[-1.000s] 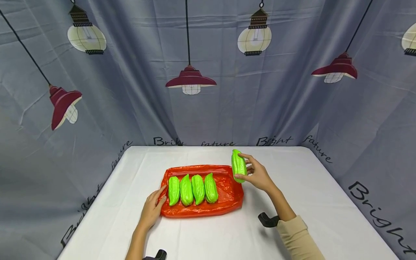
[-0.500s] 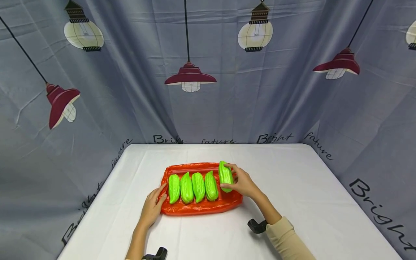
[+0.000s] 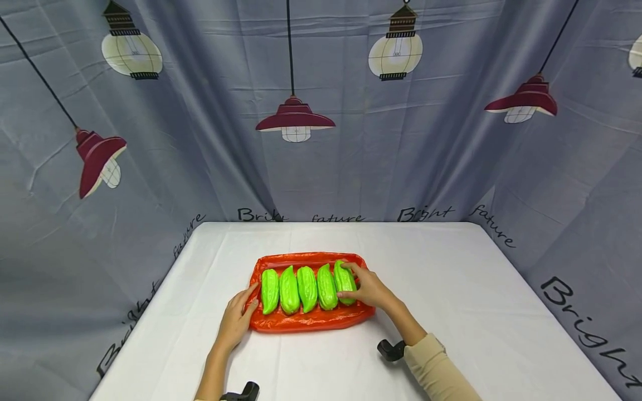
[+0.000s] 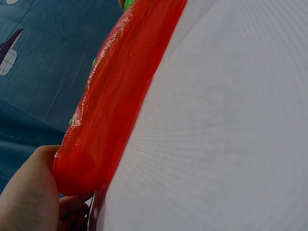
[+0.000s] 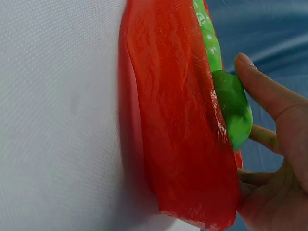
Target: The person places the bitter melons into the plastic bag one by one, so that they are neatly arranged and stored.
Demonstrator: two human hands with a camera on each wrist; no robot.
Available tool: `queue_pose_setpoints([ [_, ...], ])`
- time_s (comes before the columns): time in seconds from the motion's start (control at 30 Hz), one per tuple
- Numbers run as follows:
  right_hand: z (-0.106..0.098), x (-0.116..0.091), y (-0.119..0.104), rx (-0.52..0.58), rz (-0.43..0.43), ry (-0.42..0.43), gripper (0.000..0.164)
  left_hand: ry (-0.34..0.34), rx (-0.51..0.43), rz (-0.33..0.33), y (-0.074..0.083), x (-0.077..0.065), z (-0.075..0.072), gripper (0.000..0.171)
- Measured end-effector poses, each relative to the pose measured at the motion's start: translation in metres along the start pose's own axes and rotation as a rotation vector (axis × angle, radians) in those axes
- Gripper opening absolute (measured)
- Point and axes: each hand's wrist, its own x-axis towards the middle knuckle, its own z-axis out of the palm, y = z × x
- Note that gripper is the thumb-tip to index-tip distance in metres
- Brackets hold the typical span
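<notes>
A shiny red tray [image 3: 311, 326] rests on the white table, with several bright green bitter melons [image 3: 289, 289] side by side in it. My left hand [image 3: 234, 318] holds the tray's left end; in the left wrist view the red wall [image 4: 113, 96] lies between thumb and fingers. At the tray's right end my right hand [image 3: 372, 289] grips the rightmost bitter melon [image 3: 344, 281], thumb at its near end and fingers at its far end. The right wrist view shows this melon [image 5: 234, 113] partly behind the tray wall, the thumb tip right at its edge.
The white tabletop [image 3: 441, 267] extends around the tray on every side. Behind it and along both sides hangs a grey-blue curtain [image 3: 326, 172] printed with lamps and lettering. Black wrist mounts [image 3: 391, 351] sit below the hands.
My right hand has moved left and down with the bitter melon, from above the tray's right edge into the row beside the others. My left hand stays at the tray's left end.
</notes>
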Motion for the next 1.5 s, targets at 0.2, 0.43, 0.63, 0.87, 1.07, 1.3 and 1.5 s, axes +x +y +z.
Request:
queue_pose_setpoints([
  [0.2,0.0011,0.001,-0.0007,-0.026,0.032,-0.021,0.078,0.007,0.004,0.011,-0.0009,-0.0009,0.0005,0.042],
  [0.43,0.0012,0.0002,-0.0008,-0.048,0.032,-0.04,0.078,0.001,0.003,0.01,-0.0011,-0.0016,0.0003,0.043],
  [0.63,0.005,-0.0014,0.001,-0.066,0.006,-0.038,0.078,0.008,0.009,0.009,-0.0022,-0.0019,0.0007,0.042],
  [0.87,0.007,-0.0015,0.0014,-0.082,-0.012,-0.021,0.077,0.014,0.01,0.009,-0.0018,-0.0014,0.001,0.042],
  [1.07,0.0068,-0.0019,0.0012,-0.088,-0.002,-0.022,0.077,0.013,0.014,0.011,-0.0017,-0.0008,0.0013,0.042],
  [1.3,0.0082,-0.0009,0.0025,-0.094,0.03,-0.034,0.078,0.001,0.015,0.0,-0.0027,0.0005,0.0016,0.043],
  [1.5,0.0067,-0.0026,0.001,-0.097,0.037,-0.027,0.078,-0.005,0.01,-0.007,-0.0031,0.0011,0.0023,0.043],
])
